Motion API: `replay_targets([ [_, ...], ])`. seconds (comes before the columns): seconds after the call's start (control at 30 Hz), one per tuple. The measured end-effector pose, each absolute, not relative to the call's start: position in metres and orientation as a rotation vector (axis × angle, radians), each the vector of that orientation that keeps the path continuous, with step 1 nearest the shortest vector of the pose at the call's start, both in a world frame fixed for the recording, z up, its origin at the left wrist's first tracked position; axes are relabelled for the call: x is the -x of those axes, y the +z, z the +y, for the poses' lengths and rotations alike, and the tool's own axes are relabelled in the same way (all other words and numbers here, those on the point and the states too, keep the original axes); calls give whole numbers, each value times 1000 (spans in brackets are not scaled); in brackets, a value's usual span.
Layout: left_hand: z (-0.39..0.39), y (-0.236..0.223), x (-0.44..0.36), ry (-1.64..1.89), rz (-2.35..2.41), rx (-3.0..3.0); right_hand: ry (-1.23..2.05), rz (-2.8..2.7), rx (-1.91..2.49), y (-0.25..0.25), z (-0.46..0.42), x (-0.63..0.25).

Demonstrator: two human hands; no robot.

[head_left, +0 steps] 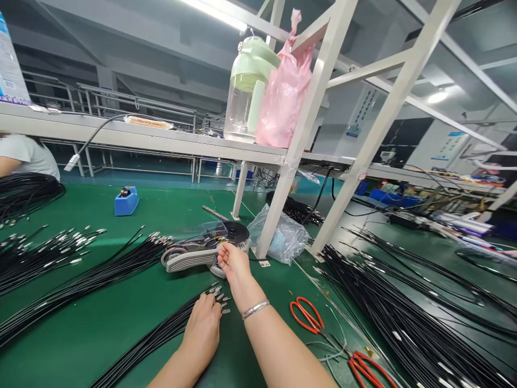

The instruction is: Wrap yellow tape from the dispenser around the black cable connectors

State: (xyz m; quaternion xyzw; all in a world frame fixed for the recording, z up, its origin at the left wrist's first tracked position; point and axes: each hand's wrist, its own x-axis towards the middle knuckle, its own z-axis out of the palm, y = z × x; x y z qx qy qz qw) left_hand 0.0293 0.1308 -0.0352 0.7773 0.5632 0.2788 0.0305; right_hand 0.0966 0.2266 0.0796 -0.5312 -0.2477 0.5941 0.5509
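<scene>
The left hand [203, 323] is curled over the near bundle of black cables [161, 330], gripping it close to its metal tips [222, 295], which stick out past the fingers. This bundle lies on the green counter [100, 320], just in front of the grey device [194, 260] with a black round top. The right hand [234, 261] is at the right end of the grey device, its fingers bent inward and their tips drawn together; whether anything is pinched between them I cannot tell. A silver bracelet [256, 309] circles that wrist.

To the left of the grey device, a second cable bundle [100, 275] runs up with its tips near the device, and a third bundle [36, 258] lies farther left. Beyond the device and to its left stands a small blue box [126, 203].

To the right of the grey device, a clear plastic bag [283, 242] rests around the foot of a white post [278, 205]. Nearer than the device and to its right lie two pairs of red-handled scissors [320, 325], and farther right spreads a large pile of cables [388, 312].

Above and beyond the grey device, a shelf [161, 134] carries a pale green jug [242, 102] and a pink bag [285, 97], side by side. Far to the device's left, a person in a light shirt [30, 156] is partly visible.
</scene>
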Motion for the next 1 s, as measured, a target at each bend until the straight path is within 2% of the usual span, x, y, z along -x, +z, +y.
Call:
replay_targets([
  [0.23, 126, -18, -22, 897, 1558, -2240, 1398, -717, 1135, 89, 155, -130],
  [0.5, 99, 21, -21, 914, 1318, -1951, 1425, -759, 1063, 32, 18, -187],
  [0.7, 42, 51, -19, 985, 1286, -1912, 1407, -922, 1055, 36, -8, -175],
  [0.8, 18, 55, -21, 1095, 1311, -1919, 1382, -933, 1073, 44, -17, -173],
  [1.0, 5, 53, -22, 1101, 1291, -1940, 1400, -925, 1055, 48, -31, -175],
])
